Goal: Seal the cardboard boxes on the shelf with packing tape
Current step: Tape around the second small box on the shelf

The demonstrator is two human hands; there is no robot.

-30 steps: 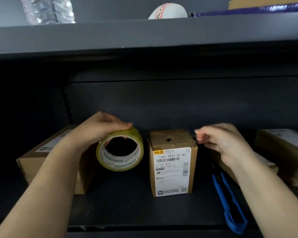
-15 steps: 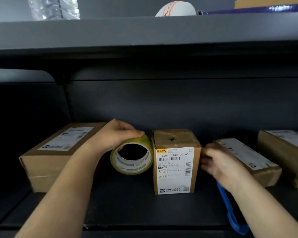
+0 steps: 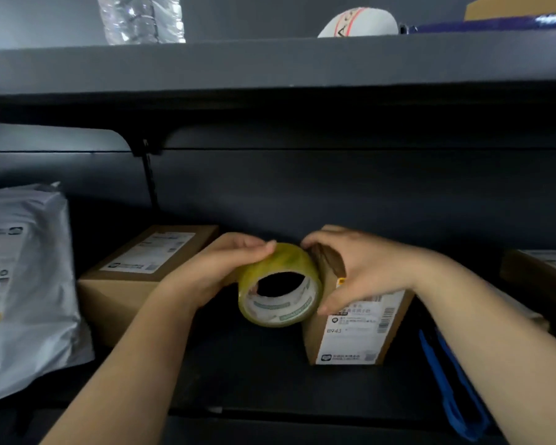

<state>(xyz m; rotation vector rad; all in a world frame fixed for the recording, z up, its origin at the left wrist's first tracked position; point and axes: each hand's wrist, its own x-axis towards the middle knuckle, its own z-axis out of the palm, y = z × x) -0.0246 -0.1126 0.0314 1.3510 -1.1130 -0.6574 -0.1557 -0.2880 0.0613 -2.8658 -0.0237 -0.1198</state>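
Since half a second ago the right hand [image 3: 363, 271] has come up from beside the small upright box [image 3: 357, 332] and across its top to meet the tape roll [image 3: 278, 284], and the view has swung left, bringing a grey plastic mailer [image 3: 23, 284] into sight at the left edge.

Both hands now close on the roll. The left hand [image 3: 219, 271] wraps its fingers over the top and left side of the yellowish roll, holding it on edge with the dark core facing the camera. The right hand curls around the roll's right side, fingertips on the top edge near the left hand's, thumb pressed low on the right rim. Whether a loose end of tape is pinched there is hard to tell through the blur.

The roll is held above the dark shelf board [image 3: 270, 380], just left of the small upright box and touching or nearly touching its upper left corner. That box stands with its white printed label facing forward, its top partly hidden by the right hand. Behind the left wrist lies a flat cardboard box [image 3: 135, 277], label up. Another cardboard box [image 3: 540, 274] sits at the far right edge. A blue plastic tool [image 3: 453, 390] lies on the shelf below the right forearm. On the shelf above [image 3: 270, 62] stand a clear plastic bottle [image 3: 142, 17] and a white rounded object [image 3: 357, 24].
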